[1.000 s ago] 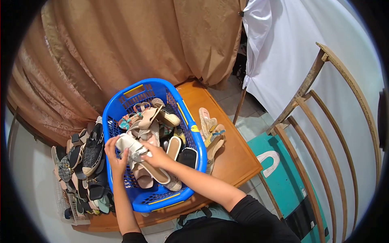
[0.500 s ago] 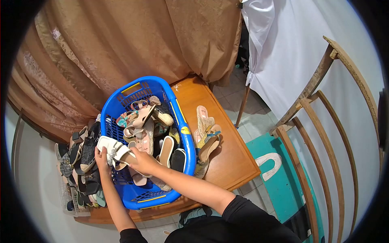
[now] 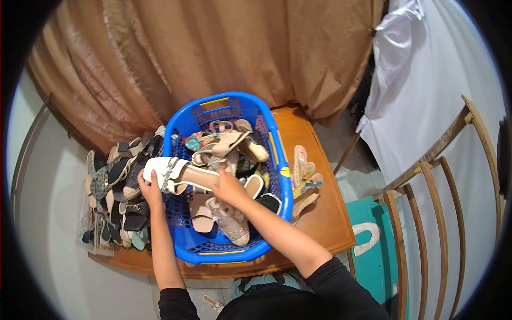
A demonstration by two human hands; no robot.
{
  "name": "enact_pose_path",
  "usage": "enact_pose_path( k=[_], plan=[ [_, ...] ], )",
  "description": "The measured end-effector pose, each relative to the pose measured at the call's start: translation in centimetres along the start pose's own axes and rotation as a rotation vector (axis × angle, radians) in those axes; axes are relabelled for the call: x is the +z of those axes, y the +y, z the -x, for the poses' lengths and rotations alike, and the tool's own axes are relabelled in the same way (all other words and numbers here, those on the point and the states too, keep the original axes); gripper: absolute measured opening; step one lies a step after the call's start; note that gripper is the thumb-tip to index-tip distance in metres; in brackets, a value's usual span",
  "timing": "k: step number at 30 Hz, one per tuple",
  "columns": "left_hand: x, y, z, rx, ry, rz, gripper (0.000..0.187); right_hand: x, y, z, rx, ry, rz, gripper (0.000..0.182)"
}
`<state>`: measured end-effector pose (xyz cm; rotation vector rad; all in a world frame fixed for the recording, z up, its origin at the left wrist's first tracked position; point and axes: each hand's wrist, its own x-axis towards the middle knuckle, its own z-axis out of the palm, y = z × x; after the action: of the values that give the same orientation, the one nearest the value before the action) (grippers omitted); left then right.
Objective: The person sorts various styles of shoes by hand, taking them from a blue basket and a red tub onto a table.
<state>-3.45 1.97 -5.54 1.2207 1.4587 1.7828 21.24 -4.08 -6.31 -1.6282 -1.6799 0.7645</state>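
A white sandal (image 3: 176,173) with a sparkly band and tan insole is held level over the left part of a blue laundry basket (image 3: 288,197). My left hand (image 3: 153,189) grips its white toe end. My right hand (image 3: 226,186) is closed around the heel end. Inside the basket lies a heap of shoes, among them a beige heeled sandal (image 3: 229,143), a pale pink slide (image 3: 202,216), a lacy espadrille (image 3: 230,221) and a black shoe (image 3: 269,201).
On the brown wooden table (image 3: 325,224), several sandals (image 3: 304,186) lie right of the basket. A clear bin (image 3: 96,242) piled with shoes (image 3: 114,186) stands left. Behind hangs a brown curtain (image 3: 229,48); a wooden rack (image 3: 421,213) is at right.
My view has turned, shifting the basket rightward in the picture. Both hands still hold the white sandal, whose insole now shows more. The lacy espadrille in the basket has come into fuller view.
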Motion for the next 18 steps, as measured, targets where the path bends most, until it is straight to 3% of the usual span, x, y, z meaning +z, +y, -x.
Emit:
enact_pose_path(
  k=[2, 5, 9, 11, 14, 16, 17, 18],
  plan=[
    [-0.2, -0.5, -0.4, 0.116, 0.111, -0.093, 0.038, -0.7, -1.6, -0.2, 0.086, -0.201, 0.194, 0.053],
    [0.6, 2.4, 0.8, 0.269, 0.257, -0.257, 0.036, 1.2, -2.6, -0.4, 0.058, -0.141, 0.589, 0.044],
    [1.3, 3.5, 1.1, 0.355, 0.326, -0.180, 0.036, 3.8, -6.0, 0.3, -0.023, -0.368, 0.724, 0.029],
    [1.4, 3.2, 0.9, 0.332, 0.279, -0.156, 0.036, 6.3, -6.0, 1.5, -0.407, -0.433, 0.756, 0.029],
    [1.6, 3.1, 0.8, 0.283, 0.196, -0.093, 0.035, 10.3, -4.8, 2.9, -0.547, -0.604, 0.934, 0.065],
    [1.7, 3.4, 1.0, 0.277, 0.166, -0.049, 0.035, 16.0, 0.8, 3.7, -0.548, -0.222, 0.963, 0.097],
    [1.6, 3.5, 1.1, 0.224, 0.119, -0.009, 0.035, 15.7, 1.3, 3.7, -0.566, -0.245, 0.925, 0.109],
    [1.5, 3.8, 1.2, 0.216, 0.111, -0.019, 0.034, 12.3, -1.9, 3.9, -0.520, -0.454, 0.940, 0.102]
  ],
)
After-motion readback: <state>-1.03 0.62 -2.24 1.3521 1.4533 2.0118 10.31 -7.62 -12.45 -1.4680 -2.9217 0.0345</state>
